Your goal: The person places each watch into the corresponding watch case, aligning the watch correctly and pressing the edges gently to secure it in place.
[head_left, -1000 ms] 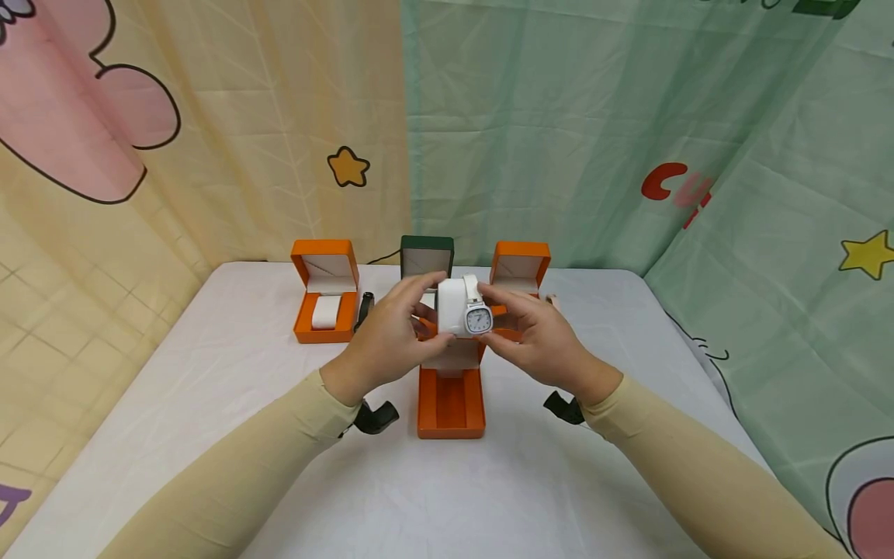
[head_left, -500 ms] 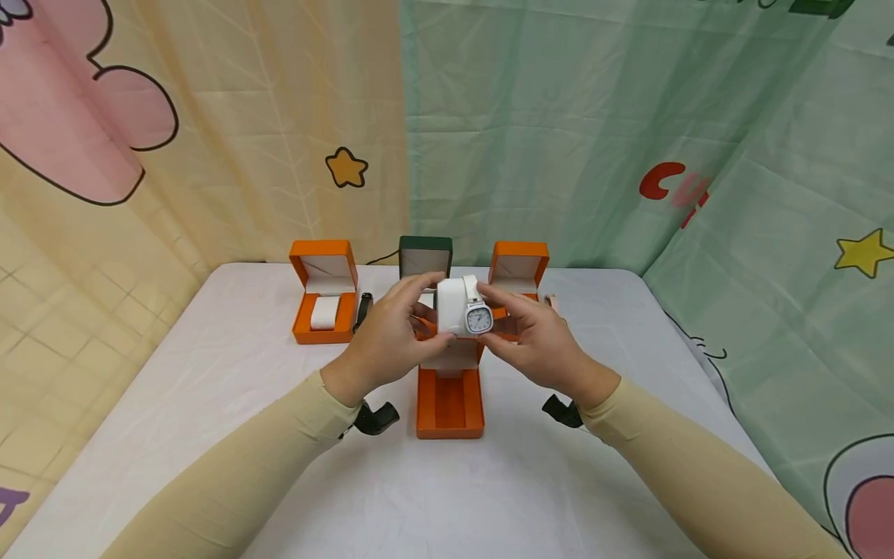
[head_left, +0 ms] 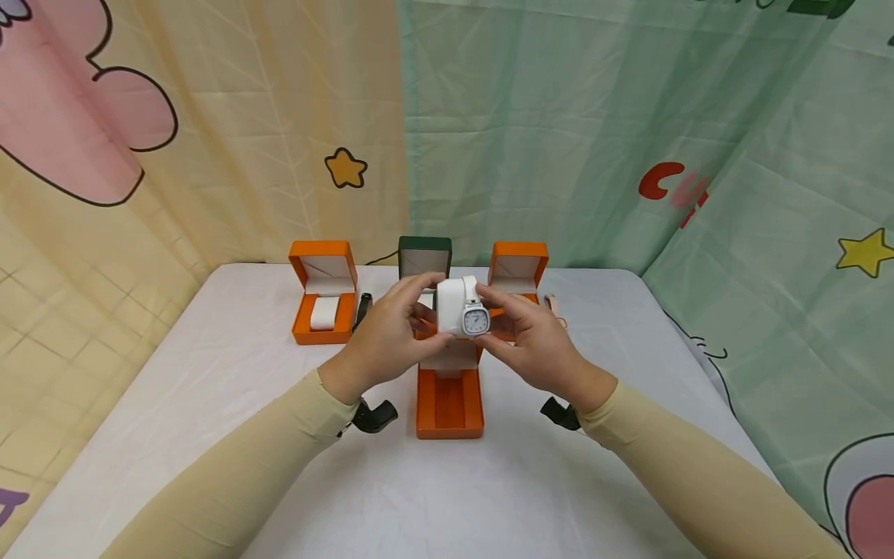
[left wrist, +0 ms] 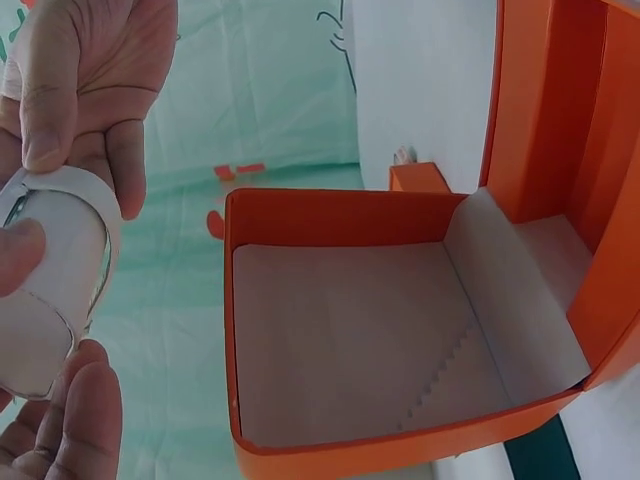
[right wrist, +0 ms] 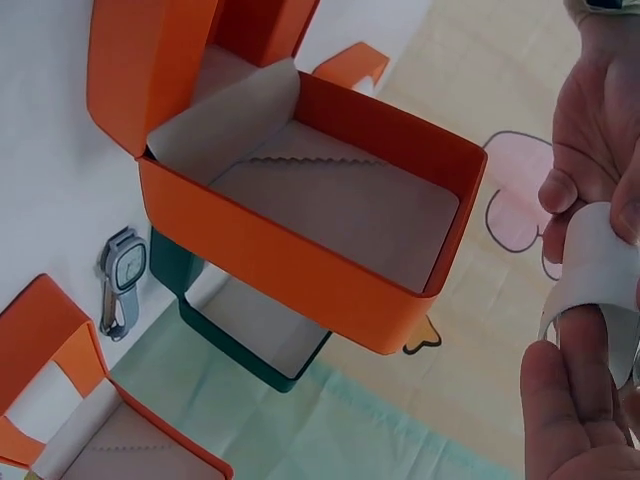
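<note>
Both hands are raised over the table in the head view, with a white watch (head_left: 476,320) and a white watch cushion (head_left: 450,307) between them. My left hand (head_left: 387,330) grips the cushion at its left end, thumb below and fingers above. On the other side, my right hand (head_left: 536,334) pinches the watch, thumb at the square case and fingers up at the strap. The strap (right wrist: 575,300) loops around the cushion's right end. Below stands an opened orange watch box (head_left: 450,423), its lower part bare inside; the hands partly cover its lid (left wrist: 350,345).
Behind stand an opened orange box (head_left: 323,338) with a white cushion (head_left: 324,312), an opened green box (head_left: 425,245) and another orange box (head_left: 520,250). A black watch (head_left: 364,309), a pink-strapped watch (head_left: 552,303) and a grey-blue watch (right wrist: 125,270) lie beside them.
The right hand and the watch face have shifted slightly left and down, toward the cushion's middle. The left hand, cushion and boxes stay nearly where they were.
</note>
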Demonstrator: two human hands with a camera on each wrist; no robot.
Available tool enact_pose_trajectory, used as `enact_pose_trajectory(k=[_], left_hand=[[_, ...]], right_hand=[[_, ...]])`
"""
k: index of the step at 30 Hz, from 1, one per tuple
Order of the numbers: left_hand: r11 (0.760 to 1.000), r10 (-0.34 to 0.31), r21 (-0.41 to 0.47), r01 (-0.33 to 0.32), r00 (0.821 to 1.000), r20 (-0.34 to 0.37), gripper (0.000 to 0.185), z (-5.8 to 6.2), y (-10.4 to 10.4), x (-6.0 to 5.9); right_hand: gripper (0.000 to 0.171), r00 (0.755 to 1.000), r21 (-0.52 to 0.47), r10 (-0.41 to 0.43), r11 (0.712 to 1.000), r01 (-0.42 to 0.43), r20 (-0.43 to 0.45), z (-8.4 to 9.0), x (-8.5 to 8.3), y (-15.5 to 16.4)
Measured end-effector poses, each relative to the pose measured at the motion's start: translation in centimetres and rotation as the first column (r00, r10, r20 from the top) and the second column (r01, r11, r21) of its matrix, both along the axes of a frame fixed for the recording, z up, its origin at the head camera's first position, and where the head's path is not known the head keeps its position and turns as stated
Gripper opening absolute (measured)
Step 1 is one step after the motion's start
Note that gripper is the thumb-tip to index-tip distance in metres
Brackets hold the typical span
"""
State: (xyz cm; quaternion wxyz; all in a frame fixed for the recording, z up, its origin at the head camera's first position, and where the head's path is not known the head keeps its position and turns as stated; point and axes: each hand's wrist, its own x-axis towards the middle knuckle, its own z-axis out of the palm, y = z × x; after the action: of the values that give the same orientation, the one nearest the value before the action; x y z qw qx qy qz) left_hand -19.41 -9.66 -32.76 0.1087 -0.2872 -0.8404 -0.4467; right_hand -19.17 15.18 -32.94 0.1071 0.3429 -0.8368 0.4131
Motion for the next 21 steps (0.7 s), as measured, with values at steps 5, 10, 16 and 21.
enact_pose_trajectory(k=[5,10,16,21], left_hand=[[1.000,-0.022,-0.001,0.022,1.000,0.003,0.080,0.1,-0.3,-0.1],[0.999,-0.035,-0.009,0.035,0.999,0.003,0.082,0.1,-0.4,0.0],[0.999,-0.052,-0.003,0.052,0.998,0.021,0.082,0.1,-0.4,0.0],[0.998,-0.058,-0.008,0.058,0.998,0.027,0.081,0.1,-0.4,0.1]], right_hand=[[0.076,0.998,0.040,-0.019,0.999,0.021,-0.061,0.2,-0.4,0.3],[0.084,0.998,0.038,0.054,0.998,-0.054,0.009,0.5,-0.9,0.5],[0.091,0.982,0.010,0.138,0.990,-0.140,0.130,0.8,-1.3,0.8],[0.091,0.974,0.024,0.154,0.987,-0.160,0.167,0.9,-1.4,1.1]])
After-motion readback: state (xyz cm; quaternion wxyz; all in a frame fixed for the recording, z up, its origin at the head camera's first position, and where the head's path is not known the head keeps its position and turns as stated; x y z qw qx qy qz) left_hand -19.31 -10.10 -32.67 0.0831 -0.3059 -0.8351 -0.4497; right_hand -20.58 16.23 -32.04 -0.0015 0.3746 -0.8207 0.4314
